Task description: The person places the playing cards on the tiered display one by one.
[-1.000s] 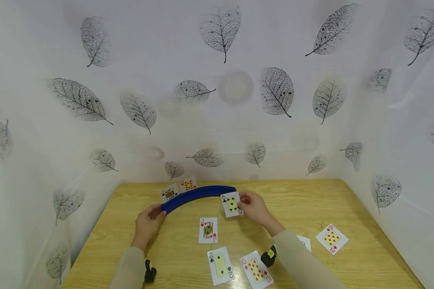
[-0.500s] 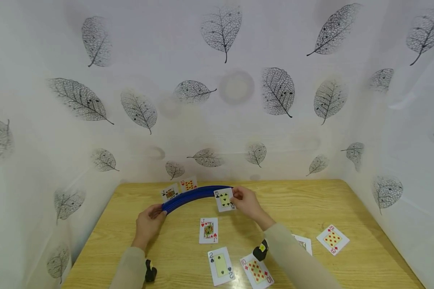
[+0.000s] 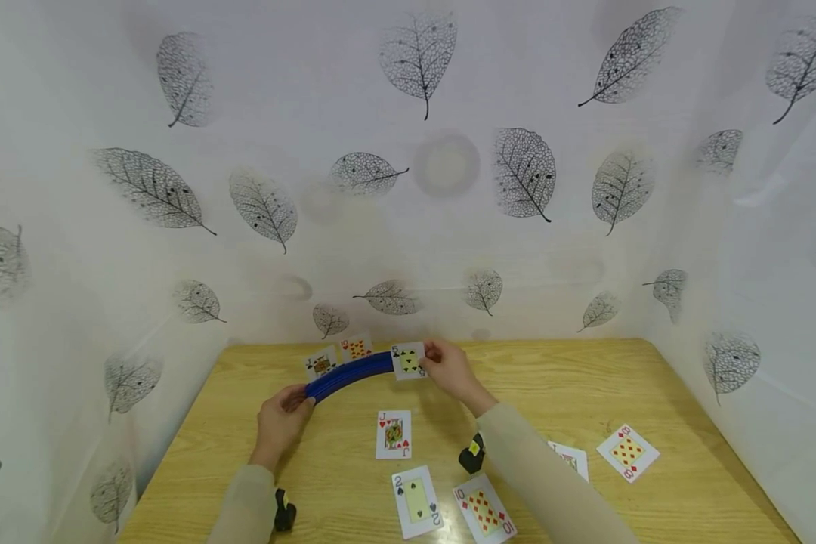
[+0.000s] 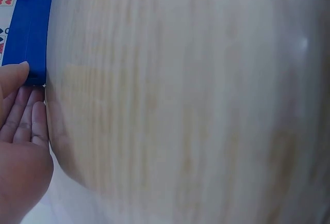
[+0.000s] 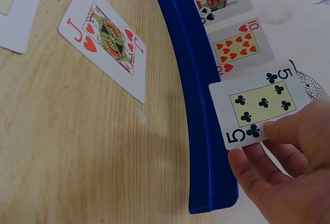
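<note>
A curved blue card holder (image 3: 353, 372) lies near the back of the table. Its left end is pinched between the thumb and fingers of my left hand (image 3: 280, 425). Two playing cards stand in it towards the left, a jack of spades (image 5: 216, 0) and a ten of hearts (image 5: 236, 48). My right hand (image 3: 454, 374) pinches a five of clubs (image 5: 262, 104) by its edge, thumb on the face. That card is upright, over the right part of the holder and to the right of the ten. Whether its lower edge sits in the slot, I cannot tell.
Face up in front of the holder lie a jack of hearts (image 3: 394, 434), a two of spades (image 3: 418, 502) and a ten of diamonds (image 3: 484, 508). Farther right is an eight of diamonds (image 3: 629, 452), beside a card (image 3: 573, 459) partly hidden by my right sleeve. Leaf-printed cloth (image 3: 442, 249) hangs behind the table.
My right hand has carried the five of clubs left and away from me, from in front of the holder's right end to over it. The left hand keeps its hold, unmoved.
</note>
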`<action>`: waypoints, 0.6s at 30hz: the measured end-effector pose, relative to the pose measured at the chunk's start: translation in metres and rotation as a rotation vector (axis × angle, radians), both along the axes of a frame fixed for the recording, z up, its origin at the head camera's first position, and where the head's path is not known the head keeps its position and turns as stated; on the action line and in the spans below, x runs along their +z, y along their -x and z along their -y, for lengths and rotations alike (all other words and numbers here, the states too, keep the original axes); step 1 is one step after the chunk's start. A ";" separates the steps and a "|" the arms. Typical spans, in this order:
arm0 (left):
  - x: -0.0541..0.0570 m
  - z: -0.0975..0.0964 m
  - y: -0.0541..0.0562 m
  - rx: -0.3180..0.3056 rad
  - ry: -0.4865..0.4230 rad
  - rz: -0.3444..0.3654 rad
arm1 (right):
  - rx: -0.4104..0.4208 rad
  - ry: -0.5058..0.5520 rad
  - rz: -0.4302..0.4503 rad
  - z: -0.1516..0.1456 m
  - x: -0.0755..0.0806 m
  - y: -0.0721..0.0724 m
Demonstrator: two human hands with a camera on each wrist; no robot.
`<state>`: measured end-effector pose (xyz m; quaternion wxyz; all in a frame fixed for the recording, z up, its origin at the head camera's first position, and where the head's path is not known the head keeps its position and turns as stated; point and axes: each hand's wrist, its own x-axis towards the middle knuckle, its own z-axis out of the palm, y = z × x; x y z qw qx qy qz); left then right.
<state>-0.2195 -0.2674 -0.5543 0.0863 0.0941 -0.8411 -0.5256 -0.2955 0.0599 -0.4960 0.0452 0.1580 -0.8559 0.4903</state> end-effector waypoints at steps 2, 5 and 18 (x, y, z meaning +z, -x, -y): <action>-0.001 0.000 0.000 0.001 0.003 0.000 | 0.000 -0.009 -0.010 0.003 0.001 0.003; -0.001 0.000 0.001 0.006 0.009 -0.007 | 0.003 -0.006 -0.012 0.006 0.002 0.007; -0.002 0.001 0.000 0.008 0.008 -0.046 | -0.006 -0.006 0.016 0.018 -0.001 0.022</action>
